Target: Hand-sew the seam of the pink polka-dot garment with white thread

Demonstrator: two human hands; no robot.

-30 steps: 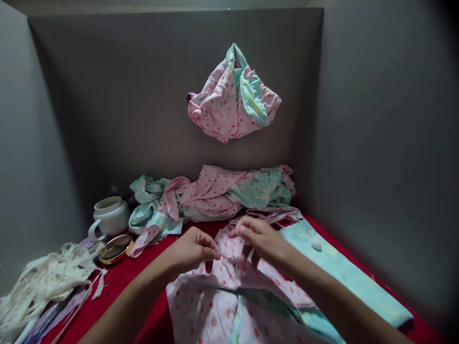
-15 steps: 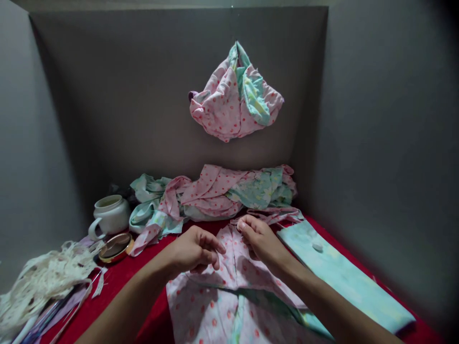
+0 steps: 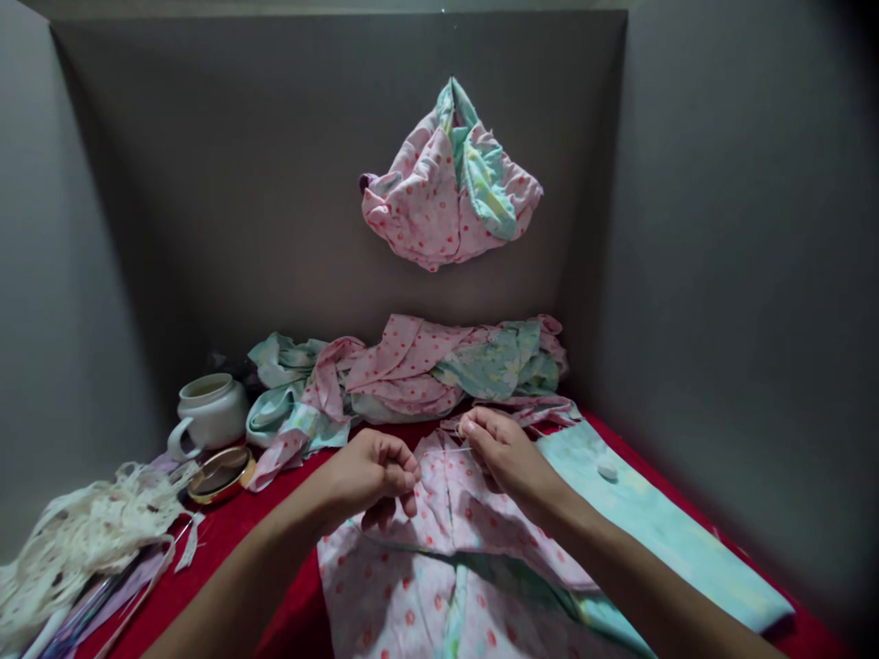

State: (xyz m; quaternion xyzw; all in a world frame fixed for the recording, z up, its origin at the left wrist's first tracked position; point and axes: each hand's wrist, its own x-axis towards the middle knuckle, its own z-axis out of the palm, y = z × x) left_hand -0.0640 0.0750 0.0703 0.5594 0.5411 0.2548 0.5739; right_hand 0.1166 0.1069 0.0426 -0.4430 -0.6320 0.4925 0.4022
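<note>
Above a pink dotted cloth (image 3: 439,586) with mint-green parts, both my hands are raised with a short gap between them. A thin white thread (image 3: 446,450) runs across that gap. My left hand (image 3: 377,476) is closed, thumb and forefinger pinched at the thread's left end. On the other side, my right hand (image 3: 498,448) pinches with its fingertips near the right end; whether a needle is there too is too small to tell. The gathered top of the cloth lies below and between the hands.
A folded mint cloth (image 3: 659,522) bearing a white chalk-like piece (image 3: 607,469) lies right. Crumpled fabric (image 3: 412,366) lines the back. At left are a white mug (image 3: 214,412), a gold-rimmed round object (image 3: 221,474) and cream lace (image 3: 89,522). A sewn cloth piece (image 3: 426,201) hangs on the wall.
My left hand's fingers have closed from a looser, spread pose into a pinch. The white thread now shows stretched between the hands. My right hand has barely moved.
</note>
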